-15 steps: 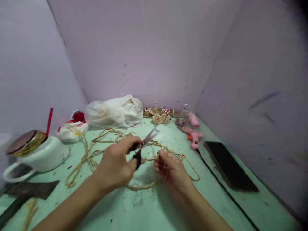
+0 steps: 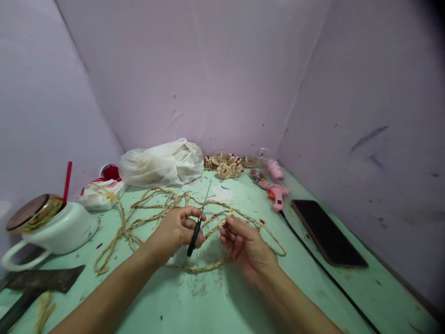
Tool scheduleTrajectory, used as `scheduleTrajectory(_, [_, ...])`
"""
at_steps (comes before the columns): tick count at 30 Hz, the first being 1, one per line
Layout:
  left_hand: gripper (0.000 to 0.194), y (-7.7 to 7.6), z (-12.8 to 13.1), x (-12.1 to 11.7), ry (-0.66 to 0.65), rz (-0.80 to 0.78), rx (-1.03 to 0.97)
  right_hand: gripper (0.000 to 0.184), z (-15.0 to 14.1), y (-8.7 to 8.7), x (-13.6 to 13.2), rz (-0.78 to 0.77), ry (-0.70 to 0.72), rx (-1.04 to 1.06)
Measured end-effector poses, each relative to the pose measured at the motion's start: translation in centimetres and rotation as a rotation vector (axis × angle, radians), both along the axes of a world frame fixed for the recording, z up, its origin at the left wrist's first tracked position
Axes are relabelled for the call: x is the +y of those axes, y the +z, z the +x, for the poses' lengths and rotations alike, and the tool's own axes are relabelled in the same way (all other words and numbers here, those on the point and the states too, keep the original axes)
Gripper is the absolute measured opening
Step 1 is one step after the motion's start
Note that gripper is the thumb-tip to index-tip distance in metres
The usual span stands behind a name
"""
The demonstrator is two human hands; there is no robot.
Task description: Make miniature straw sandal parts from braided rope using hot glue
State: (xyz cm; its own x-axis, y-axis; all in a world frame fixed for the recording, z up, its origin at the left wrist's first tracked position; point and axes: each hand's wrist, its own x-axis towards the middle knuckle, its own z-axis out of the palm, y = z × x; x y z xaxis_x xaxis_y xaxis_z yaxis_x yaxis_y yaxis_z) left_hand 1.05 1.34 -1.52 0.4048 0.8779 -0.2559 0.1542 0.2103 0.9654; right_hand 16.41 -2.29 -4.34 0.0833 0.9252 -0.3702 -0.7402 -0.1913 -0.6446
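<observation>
Scissors (image 2: 195,236) turned edge-on; left hand (image 2: 176,231), fingers curled round them; right hand (image 2: 248,242), fingertips pinched on cord (image 2: 196,269).

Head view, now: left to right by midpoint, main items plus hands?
White mug → plastic bag → left hand → scissors → right hand → pink glue gun → phone.
</observation>
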Motion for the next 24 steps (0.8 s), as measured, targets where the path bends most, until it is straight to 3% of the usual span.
scheduleTrajectory(9, [0.044,-1.3,-0.1,0.4,0.017,-0.178,-0.081,0.03,-0.4,-0.2,-0.1,0.049,-0.013,-0.022])
scheduleTrajectory(13, [0.044,-1.3,0.0,0.3,0.055,-0.183,-0.092,0.031,-0.4,-0.3,-0.3,0.076,0.069,-0.049])
scheduleTrajectory(18, [0.044,-1.2,0.2,0.1,0.068,-0.129,-0.065,0.029,-0.6,-0.6,-0.6,0.09,0.188,-0.147])
scheduleTrajectory(24, [0.041,-0.1,-0.4,0.5,0.024,0.02,0.056,0.033,-0.1,-1.0,-0.2,0.044,0.135,-0.186])
